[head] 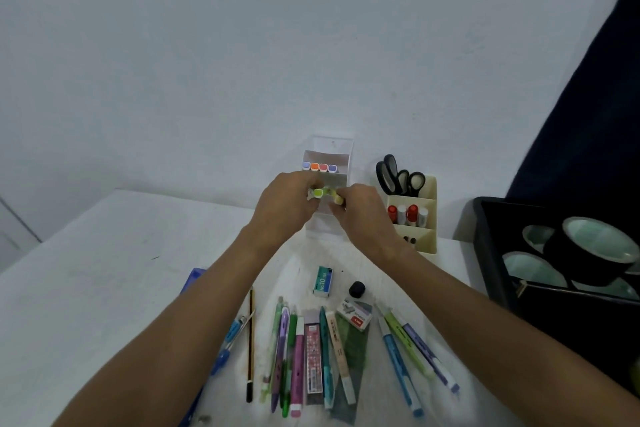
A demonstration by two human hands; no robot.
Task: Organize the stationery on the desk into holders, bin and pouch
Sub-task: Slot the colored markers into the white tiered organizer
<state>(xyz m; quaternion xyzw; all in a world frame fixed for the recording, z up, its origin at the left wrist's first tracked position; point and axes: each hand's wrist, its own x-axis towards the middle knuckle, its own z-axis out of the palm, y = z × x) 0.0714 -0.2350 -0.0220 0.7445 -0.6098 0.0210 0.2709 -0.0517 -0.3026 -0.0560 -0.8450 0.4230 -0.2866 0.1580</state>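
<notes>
Both hands meet in front of a clear tiered holder (341,152) against the wall. My left hand (285,206) grips a green-capped highlighter (320,192). A yellow-capped highlighter (337,198) is held by my right hand (363,211). Several highlighters (318,167) with purple, orange, pink and blue caps stand in the holder's upper tier. Pens, mechanical pencils and lead cases (313,357) lie in a row on the white desk (104,270) below my arms.
A cream holder (427,215) to the right carries black scissors (401,177) and red-and-white sticks. A black bin (485,253) at the far right holds tape rolls (588,250). Two staple boxes (322,281), a black cap (357,289) and a blue pouch (194,279) also lie on the desk.
</notes>
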